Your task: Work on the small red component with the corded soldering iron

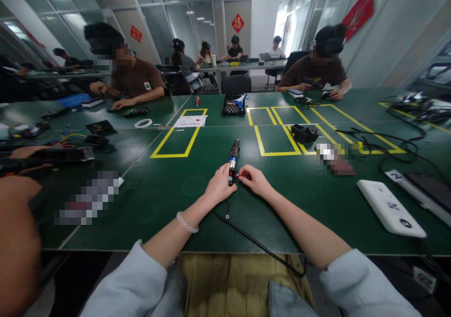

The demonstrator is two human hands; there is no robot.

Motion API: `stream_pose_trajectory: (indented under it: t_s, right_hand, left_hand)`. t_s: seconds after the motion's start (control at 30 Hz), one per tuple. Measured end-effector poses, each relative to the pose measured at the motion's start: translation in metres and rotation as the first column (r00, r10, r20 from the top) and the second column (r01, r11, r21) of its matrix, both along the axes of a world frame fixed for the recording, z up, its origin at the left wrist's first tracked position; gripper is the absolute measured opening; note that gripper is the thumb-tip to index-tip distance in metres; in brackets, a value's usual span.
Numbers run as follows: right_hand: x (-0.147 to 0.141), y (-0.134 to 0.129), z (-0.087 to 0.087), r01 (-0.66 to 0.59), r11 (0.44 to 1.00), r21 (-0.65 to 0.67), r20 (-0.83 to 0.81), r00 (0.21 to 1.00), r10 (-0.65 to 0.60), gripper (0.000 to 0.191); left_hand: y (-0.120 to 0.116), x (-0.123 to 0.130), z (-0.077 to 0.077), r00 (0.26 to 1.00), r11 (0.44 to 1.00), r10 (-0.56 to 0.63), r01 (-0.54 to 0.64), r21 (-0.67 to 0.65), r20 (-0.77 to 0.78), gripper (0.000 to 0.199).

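Observation:
My left hand [219, 185] is closed round the lower part of a dark cylindrical device [234, 153] with a silver middle section, possibly its motor. The device rests on the green table, its narrow end pointing away from me. At its right side, the thumb and forefinger of my right hand [254, 180] pinch a small red piece, too small to name exactly. Below my left hand a thin black lead with a ring end [227, 216] lies on the table. A thicker black cable [259, 246] runs from under that hand over the table's front edge.
Yellow tape rectangles [188, 155] mark the green table. Beyond the device stands a black tray [234, 105] of small parts. A black part [303, 133], a white power bank [391, 209] and tangled cables lie rightward; a tape roll [143, 123] lies leftward. Several people work nearby.

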State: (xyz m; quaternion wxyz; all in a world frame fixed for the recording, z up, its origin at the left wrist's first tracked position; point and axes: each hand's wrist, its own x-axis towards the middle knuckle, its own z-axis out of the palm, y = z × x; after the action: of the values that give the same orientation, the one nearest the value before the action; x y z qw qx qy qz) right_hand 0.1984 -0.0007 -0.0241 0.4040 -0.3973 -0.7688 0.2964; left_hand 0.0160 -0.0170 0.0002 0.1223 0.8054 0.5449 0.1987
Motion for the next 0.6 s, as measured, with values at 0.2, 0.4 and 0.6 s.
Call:
stream_pose_trajectory:
  t_s: [0.2, 0.4, 0.6]
  right_hand:
    - [-0.0004, -0.0008, 0.0005, -0.020, 1.000, 0.010, 0.045, 0.999, 0.020, 0.004]
    - [0.0009, -0.0016, 0.0057, 0.022, 1.000, -0.017, 0.042, 0.999, -0.021, 0.022]
    - [-0.0005, -0.0045, 0.0083, -0.002, 0.997, -0.075, 0.012, 1.000, 0.003, 0.032]
  left_hand:
    - [-0.0034, 0.0039, 0.0016, 1.000, 1.000, -0.011, 0.011, -0.001, -0.022, 0.068]
    - [-0.0068, 0.0033, 0.0030, 0.999, 0.999, 0.001, 0.001, 0.033, -0.049, 0.066]
    - [-0.0031, 0.0063, 0.0076, 0.991, 0.997, 0.076, -0.073, 0.038, -0.108, 0.066]
